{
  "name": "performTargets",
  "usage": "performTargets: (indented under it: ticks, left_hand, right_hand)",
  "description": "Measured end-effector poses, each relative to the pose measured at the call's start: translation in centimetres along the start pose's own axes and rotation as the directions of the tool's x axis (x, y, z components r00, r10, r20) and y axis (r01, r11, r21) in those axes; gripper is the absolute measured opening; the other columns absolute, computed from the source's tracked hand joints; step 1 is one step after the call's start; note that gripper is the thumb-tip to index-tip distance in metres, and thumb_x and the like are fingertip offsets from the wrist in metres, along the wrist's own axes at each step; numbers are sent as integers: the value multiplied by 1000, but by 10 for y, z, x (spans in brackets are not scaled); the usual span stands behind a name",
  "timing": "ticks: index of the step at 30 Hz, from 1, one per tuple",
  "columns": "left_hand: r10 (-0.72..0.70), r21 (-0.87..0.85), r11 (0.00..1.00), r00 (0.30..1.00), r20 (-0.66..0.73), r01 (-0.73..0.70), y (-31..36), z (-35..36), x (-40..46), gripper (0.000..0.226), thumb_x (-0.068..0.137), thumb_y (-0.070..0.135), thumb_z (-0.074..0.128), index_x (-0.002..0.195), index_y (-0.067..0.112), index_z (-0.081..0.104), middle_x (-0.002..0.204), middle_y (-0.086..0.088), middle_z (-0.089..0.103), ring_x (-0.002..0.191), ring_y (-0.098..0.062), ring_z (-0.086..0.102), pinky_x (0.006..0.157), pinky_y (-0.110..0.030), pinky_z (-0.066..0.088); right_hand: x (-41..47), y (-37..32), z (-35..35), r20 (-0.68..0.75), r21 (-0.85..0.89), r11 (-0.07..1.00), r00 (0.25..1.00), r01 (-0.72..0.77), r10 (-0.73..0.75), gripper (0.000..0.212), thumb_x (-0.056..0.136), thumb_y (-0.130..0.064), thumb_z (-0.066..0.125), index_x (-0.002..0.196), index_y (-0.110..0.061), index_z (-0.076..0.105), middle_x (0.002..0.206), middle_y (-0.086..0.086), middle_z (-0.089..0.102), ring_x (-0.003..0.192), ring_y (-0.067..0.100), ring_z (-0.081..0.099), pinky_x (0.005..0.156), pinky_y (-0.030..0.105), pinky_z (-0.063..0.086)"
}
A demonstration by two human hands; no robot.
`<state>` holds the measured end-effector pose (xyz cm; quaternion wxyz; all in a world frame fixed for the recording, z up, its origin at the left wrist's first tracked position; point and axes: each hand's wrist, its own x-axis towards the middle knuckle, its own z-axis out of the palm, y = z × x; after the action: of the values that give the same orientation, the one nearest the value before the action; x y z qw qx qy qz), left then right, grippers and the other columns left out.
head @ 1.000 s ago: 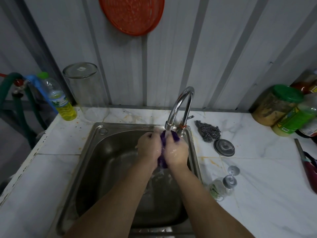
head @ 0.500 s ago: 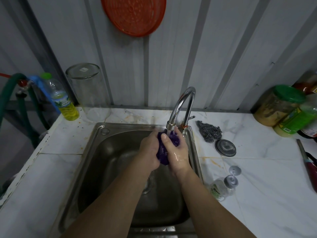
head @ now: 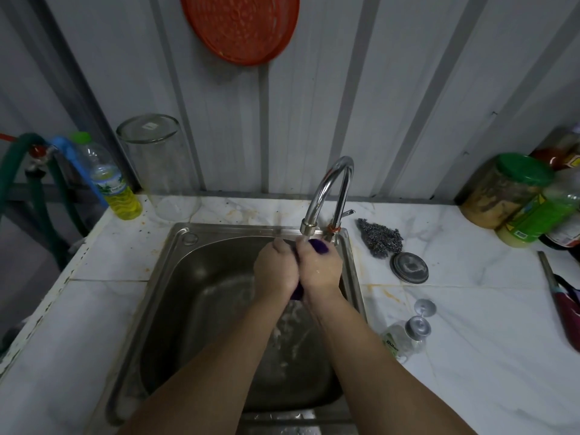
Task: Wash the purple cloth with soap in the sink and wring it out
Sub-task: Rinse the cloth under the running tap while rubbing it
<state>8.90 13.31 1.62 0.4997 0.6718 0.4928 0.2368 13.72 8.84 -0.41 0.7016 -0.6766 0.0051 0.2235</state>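
Corrugated grey sheeting backs a white marble worktop (head: 470, 324) where a steel sink (head: 188, 277) sits under a curved tap (head: 329, 189) with water running. At the middle of the picture, just below the spout, a left hand (head: 276, 268) and a right hand (head: 320, 268) press together around the cloth (head: 318, 246), knuckles touching; the fingers of both are curled shut on it, so that only a purple tuft shows at 12 o'clock above the right hand and a dark end hangs at 6 o'clock between the wrists, over the basin. Suds or splashed water streak the sink floor below. Soaked through, the cloth is likely to be soft, limp and heavier than when dry, and slick if soap is on it; a firm grip at each end, hands side by side as they are, should suit twisting it dry. A steel scourer (head: 379, 237) lies at 3 o'clock from the tap, a round lid (head: 409, 267) just below it, and a small bottle (head: 405, 340) rests on its side at 4 o'clock. An upturned glass jar (head: 157, 164) and a bottle of yellow liquid (head: 116, 186) stand at 10 o'clock.
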Motion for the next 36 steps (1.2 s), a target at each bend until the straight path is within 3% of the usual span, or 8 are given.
performTargets:
  ticks: [3, 7, 11, 16, 24, 28, 32, 36]
  left_hand:
    - [110, -193, 976, 993, 41, -101, -8, 0, -7, 33, 104, 34, 44, 79, 31, 66, 80, 4, 68, 81, -17, 68, 67, -29, 53]
    - [90, -512, 858, 964, 252, 54, -13, -1, -14, 12, 88, 38, 70, 99, 43, 72, 110, 6, 72, 102, -16, 70, 81, -34, 60]
    - [89, -481, 877, 981, 172, 4, -9, 13, -13, 14, 97, 25, 63, 102, 26, 76, 97, 2, 79, 90, -13, 76, 76, -29, 63]
    - [-286, -644, 711, 953, 103, 283, 11, 16, -3, 33, 103, 33, 55, 80, 16, 72, 60, 5, 75, 53, -10, 72, 45, -17, 53]
    - [-387, -608, 727, 922, 21, 320, 25, 10, 4, 51, 98, 60, 50, 85, 13, 67, 74, -4, 74, 49, -13, 71, 40, -21, 48]
    - [-311, -577, 780, 950, -24, 241, 21, 6, 5, 54, 97, 63, 45, 79, 15, 63, 70, -2, 69, 61, -18, 70, 51, -28, 51]
    - [-296, -607, 757, 955, 13, 243, 13, -1, 15, 40, 95, 56, 56, 88, 19, 70, 88, -3, 72, 79, -22, 72, 49, -27, 53]
    - [-342, -699, 638, 932, 118, 323, 13, -10, 21, 17, 93, 38, 66, 100, 26, 75, 100, -3, 75, 97, -29, 71, 77, -43, 63]
  right_hand:
    - [-1, 2, -1, -22, 261, 952, 985, -158, 170, 13, 83, -20, 72, 96, -17, 72, 91, 12, 75, 78, 28, 72, 70, 41, 64]
    - [-4, 8, -8, -138, 359, 933, 986, -34, 89, 28, 91, -11, 68, 113, -28, 66, 107, 7, 74, 94, 26, 73, 78, 39, 64]
    - [-12, 11, -12, -127, 352, 932, 991, 83, -40, 34, 92, -3, 64, 112, -29, 70, 106, 7, 77, 100, 26, 75, 86, 34, 61]
    - [-21, 8, -14, -76, 405, 907, 992, 119, -96, 27, 86, -7, 66, 98, -29, 79, 101, 8, 79, 94, 26, 76, 79, 33, 62]
    - [-19, -5, -6, -105, 362, 932, 994, 6, 34, 9, 93, -18, 69, 87, -12, 72, 75, 10, 74, 71, 30, 70, 79, 55, 60]
    - [-14, -16, -2, -64, 386, 893, 959, -232, 277, 25, 93, -34, 71, 96, -9, 69, 66, 4, 73, 57, 24, 70, 58, 42, 61]
    - [-10, -19, -5, 133, 432, 834, 939, -343, 317, 35, 92, -39, 73, 116, -14, 69, 105, 14, 77, 89, 35, 76, 67, 47, 64]
    - [-18, -8, -8, 263, 498, 798, 936, -338, 233, 35, 95, -24, 70, 128, -15, 64, 123, 20, 73, 112, 39, 71, 95, 56, 58]
